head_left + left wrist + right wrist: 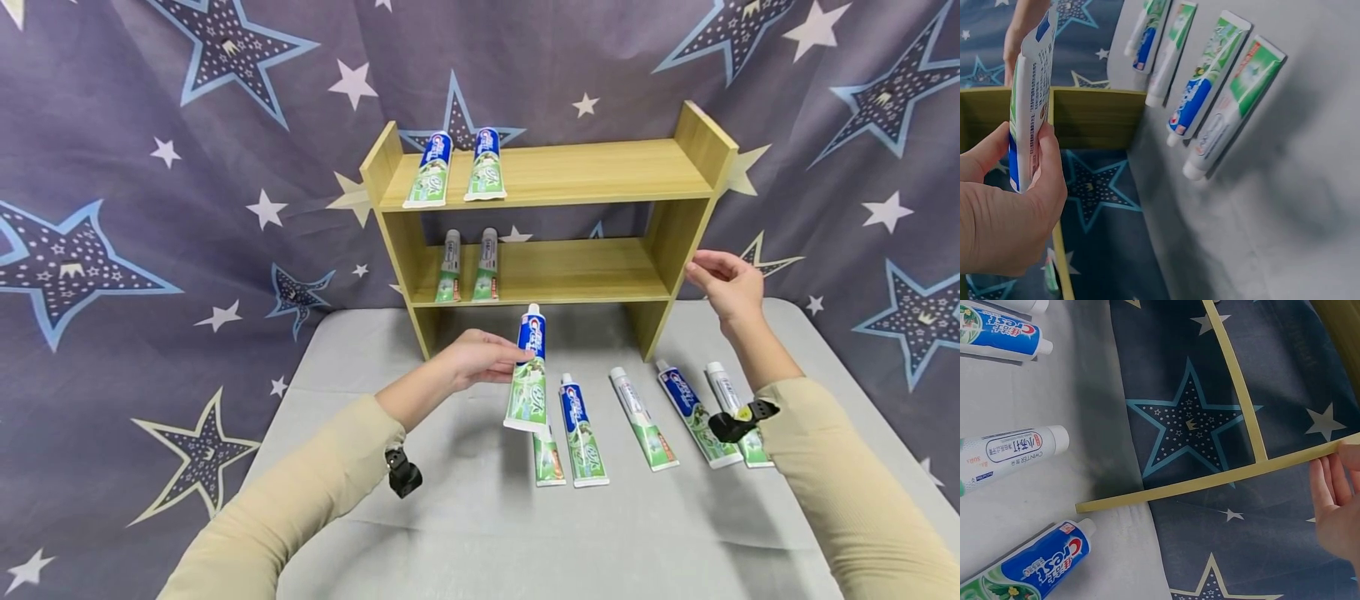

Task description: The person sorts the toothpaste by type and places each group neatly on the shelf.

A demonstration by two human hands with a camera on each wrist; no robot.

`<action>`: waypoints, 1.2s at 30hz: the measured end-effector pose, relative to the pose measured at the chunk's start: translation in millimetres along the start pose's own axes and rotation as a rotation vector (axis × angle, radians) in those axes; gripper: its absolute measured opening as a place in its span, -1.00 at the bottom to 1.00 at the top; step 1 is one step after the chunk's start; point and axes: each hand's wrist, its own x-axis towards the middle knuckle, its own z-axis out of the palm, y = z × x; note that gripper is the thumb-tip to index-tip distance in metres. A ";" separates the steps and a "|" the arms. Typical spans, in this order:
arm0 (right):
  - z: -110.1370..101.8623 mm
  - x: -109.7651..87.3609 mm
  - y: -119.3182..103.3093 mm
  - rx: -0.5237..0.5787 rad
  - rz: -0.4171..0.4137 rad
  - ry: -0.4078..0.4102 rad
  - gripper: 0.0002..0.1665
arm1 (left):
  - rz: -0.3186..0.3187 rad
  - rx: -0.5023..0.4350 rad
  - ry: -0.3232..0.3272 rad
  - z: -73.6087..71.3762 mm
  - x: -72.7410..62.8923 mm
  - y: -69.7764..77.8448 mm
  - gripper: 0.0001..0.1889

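My left hand [483,360] pinches a blue, white and green Crest toothpaste tube [528,379] between thumb and fingers, cap up, above the table and in front of the wooden shelf [600,171]. The left wrist view shows this tube [1034,106] edge-on. At the shelf's right side panel, my right hand [731,287] grips the front edge; in the right wrist view its thumb lies over the edge and its fingers are against the outer face. Two Crest tubes [486,167] lie on the top tier, left side. Two grey-and-green toothpaste tubes [486,267] lie on the tier below.
On the grey table [420,533] lie several toothpaste tubes: a Crest tube [583,433], a white-and-green tube [645,421], another Crest tube [697,414] and a white-and-green tube [726,387] partly behind my right wrist camera. The held tube partly covers another [549,458]. A star-patterned curtain [187,333] hangs behind.
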 end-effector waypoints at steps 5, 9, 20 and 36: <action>1.0 -1.3 0.6 -0.010 0.015 0.006 -0.72 | 0.000 -0.025 -0.006 -2.6 -5.3 11.7 -0.61; 1.5 -2.6 0.8 0.001 0.029 0.001 -0.72 | 0.005 -0.064 -0.024 -3.9 -9.3 20.4 -0.61; -0.3 -1.7 0.5 0.015 0.014 -0.004 -0.72 | 0.013 -0.113 -0.045 -7.4 -19.6 48.8 -0.59; 0.1 -0.9 0.5 -0.007 -0.003 -0.004 -0.75 | 0.067 -0.095 -0.026 -7.0 -36.1 83.4 -0.55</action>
